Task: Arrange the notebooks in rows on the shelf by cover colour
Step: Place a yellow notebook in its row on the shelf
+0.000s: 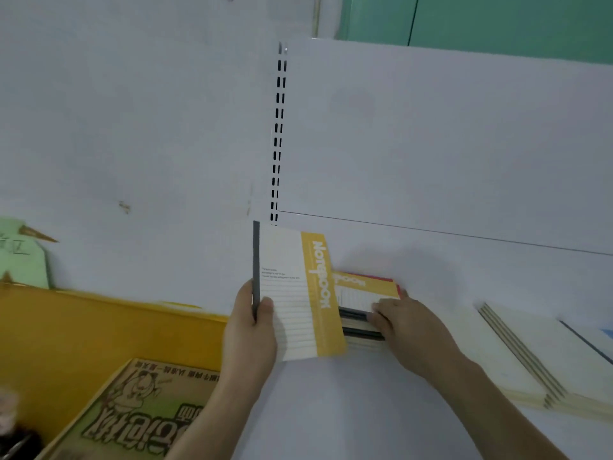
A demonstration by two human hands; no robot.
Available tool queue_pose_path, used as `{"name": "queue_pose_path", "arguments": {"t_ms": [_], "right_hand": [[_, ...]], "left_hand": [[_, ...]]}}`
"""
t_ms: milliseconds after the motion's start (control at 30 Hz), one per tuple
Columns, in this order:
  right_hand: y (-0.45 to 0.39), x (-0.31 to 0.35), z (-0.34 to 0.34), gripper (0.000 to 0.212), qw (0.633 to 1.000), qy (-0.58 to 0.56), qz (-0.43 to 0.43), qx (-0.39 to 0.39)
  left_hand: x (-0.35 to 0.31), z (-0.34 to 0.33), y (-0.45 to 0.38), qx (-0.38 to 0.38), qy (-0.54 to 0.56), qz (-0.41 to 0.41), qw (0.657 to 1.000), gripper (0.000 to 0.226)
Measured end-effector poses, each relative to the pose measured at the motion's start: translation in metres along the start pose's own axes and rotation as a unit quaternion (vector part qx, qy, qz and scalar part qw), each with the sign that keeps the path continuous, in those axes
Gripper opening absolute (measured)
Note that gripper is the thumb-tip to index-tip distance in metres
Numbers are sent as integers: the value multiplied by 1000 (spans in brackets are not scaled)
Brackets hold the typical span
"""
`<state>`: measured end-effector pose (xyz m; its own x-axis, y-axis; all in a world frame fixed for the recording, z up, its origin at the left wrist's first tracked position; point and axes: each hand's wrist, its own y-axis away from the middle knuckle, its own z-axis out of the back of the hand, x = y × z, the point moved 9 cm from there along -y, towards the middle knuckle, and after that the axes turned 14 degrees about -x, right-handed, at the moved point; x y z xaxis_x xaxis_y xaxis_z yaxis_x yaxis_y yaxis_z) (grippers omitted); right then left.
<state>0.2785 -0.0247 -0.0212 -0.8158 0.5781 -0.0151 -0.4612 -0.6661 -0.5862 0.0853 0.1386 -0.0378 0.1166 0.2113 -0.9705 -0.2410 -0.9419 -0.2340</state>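
Note:
My left hand (250,330) grips a yellow-and-white notebook (295,293) by its dark spine, holding it raised and tilted above the white shelf (331,410). Just to its right lies a small stack of notebooks (365,293), a yellow cover on top and a red edge showing behind it. My right hand (404,327) rests on the near edge of that stack, its fingers curled over the dark spines. The held notebook hides the stack's left part.
A second stack of pale notebooks (530,363) lies at the right of the shelf. A yellow bin (83,323) with a printed cardboard box (142,413) stands at lower left. A slotted upright (278,137) splits the white back panel.

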Motion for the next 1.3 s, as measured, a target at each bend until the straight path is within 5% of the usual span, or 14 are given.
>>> {"name": "queue_pose_path", "arguments": {"t_ms": [167, 400, 500, 733, 1033, 1167, 1300], "right_hand": [[-1, 6, 33, 11, 993, 81, 4, -88], [17, -6, 115, 35, 932, 17, -104, -346], [33, 27, 128, 33, 913, -7, -99, -395], [58, 101, 64, 38, 947, -93, -15, -307], [69, 87, 61, 47, 964, -159, 38, -211], [78, 35, 79, 62, 956, -109, -123, -244], [91, 14, 75, 76, 945, -158, -238, -163]], "left_hand": [[-5, 2, 2, -14, 17, 8, 1000, 33], [-17, 2, 4, -27, 62, 12, 998, 34], [-20, -14, 14, 14, 85, 16, 996, 36], [-37, -53, 50, 135, 177, 33, 974, 31], [-29, -56, 49, 117, 148, -3, 982, 39], [-30, -56, 54, 119, 163, -10, 979, 41], [-28, -67, 68, 140, 168, 7, 976, 40]]}}
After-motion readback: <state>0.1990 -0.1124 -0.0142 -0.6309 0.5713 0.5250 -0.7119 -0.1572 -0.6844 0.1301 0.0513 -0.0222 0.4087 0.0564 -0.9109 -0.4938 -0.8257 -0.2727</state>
